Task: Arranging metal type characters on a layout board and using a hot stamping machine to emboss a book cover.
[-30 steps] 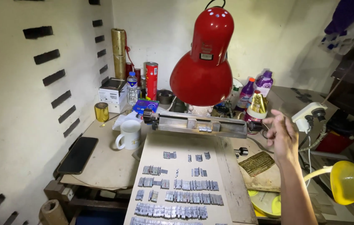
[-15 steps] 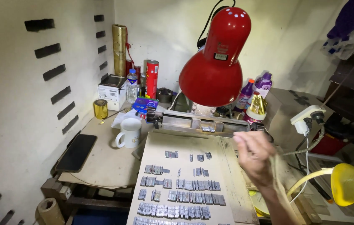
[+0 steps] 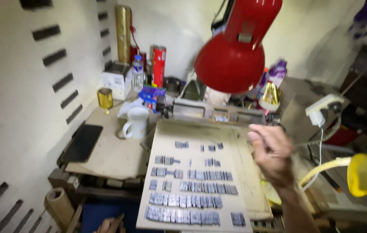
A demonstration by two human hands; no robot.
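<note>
Glossy red metal lamp shade [image 3: 230,64], matt wooden tray [image 3: 239,151], dull metal type blocks [image 3: 183,200]

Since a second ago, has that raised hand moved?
Yes. The right hand came in from the white plug adapter toward the tray of metal type.

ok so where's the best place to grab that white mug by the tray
Probably by the handle: the white mug stands upright with its loop handle facing left, toward the black phone, so come in from that side. The tray crowds its right.
</note>
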